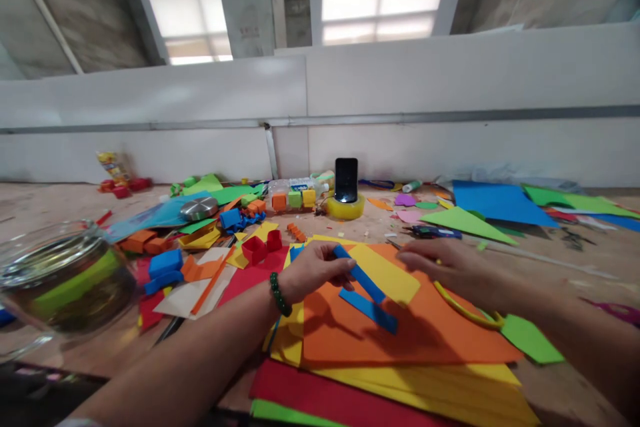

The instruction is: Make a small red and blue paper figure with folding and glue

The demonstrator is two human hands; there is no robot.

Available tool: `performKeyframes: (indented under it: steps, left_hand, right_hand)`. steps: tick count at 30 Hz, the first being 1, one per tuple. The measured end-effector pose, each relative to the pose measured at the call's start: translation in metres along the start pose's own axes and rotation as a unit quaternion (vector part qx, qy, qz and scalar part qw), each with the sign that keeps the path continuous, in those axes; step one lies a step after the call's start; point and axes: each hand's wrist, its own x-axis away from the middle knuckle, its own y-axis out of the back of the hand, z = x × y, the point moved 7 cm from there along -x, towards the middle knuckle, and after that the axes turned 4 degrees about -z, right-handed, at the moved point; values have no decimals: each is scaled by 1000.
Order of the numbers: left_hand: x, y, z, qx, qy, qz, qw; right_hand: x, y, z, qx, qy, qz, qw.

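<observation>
My left hand point(320, 271), with a green bead bracelet at the wrist, pinches one end of a narrow blue strip point(365, 278). A second blue strip point(373, 312) lies just below it on an orange sheet point(330, 340). To the right, my right hand point(445, 267) is closed around yellow-handled scissors point(467, 312) and somewhat blurred. Only the curved handle shows clearly; the blades are mostly hidden by the fingers. Between the hands a yellow piece point(387, 273) rests on the orange sheet. Yellow sheets point(425, 383) and a red sheet point(295, 390) are stacked underneath.
A glass cup point(65, 280) of liquid stands at the left, near its metal lid point(199, 208). Folded coloured pieces point(165, 263) clutter the left side. Behind are a phone point(346, 180) on a tape roll point(345, 208) and a plastic bottle point(295, 187). Blue sheet point(500, 203) lies right.
</observation>
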Motion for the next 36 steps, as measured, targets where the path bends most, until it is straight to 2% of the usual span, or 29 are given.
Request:
performKeyframes:
  steps: [3,5,10,12,14,19,24,25,27,30,31,34,36]
  left_hand:
    - [4,-5,-5,-8,-21,-1,1000]
    - [4,-1,-9,1,-35,-20,999]
    - [-2,42,-16,80,-62,-196,975]
    - [-3,51,-16,86,-69,-228,968]
    - [-4,54,-15,80,-72,-235,966]
    - [-2,47,-14,52,-71,-227,970]
    - [4,39,-19,-46,-104,-233,966]
    - [5,35,-19,-66,-102,-226,967]
    - [7,19,-18,-82,-101,-174,976]
    - [9,-8,-16,-32,-109,-62,992]
    - [10,-14,-14,-3,-101,-40,994]
    - [9,-14,-7,93,-64,-57,992]
    - [9,-10,-5,139,-50,-81,986]
  right_hand:
    - [-4,-37,37,-72,1,95,993]
    - [-6,-48,42,-123,-14,93,988]
    - [-9,-42,16,-259,-42,27,965]
    - [-10,-39,9,-291,-51,10,955]
    - [-9,-40,7,-304,-57,-1,951]
    - [-7,-44,12,-302,-57,-27,951]
    - [-3,-51,15,-304,-59,-35,950]
    - [-2,-54,17,-304,-60,-33,950]
    - [0,-62,20,-309,-63,-25,949]
    - [4,-73,28,-327,-63,-9,943]
    - [5,-75,30,-327,-58,-3,943]
    - [5,-68,33,-292,-24,8,956]
    - [2,-51,29,-265,-7,-32,964]
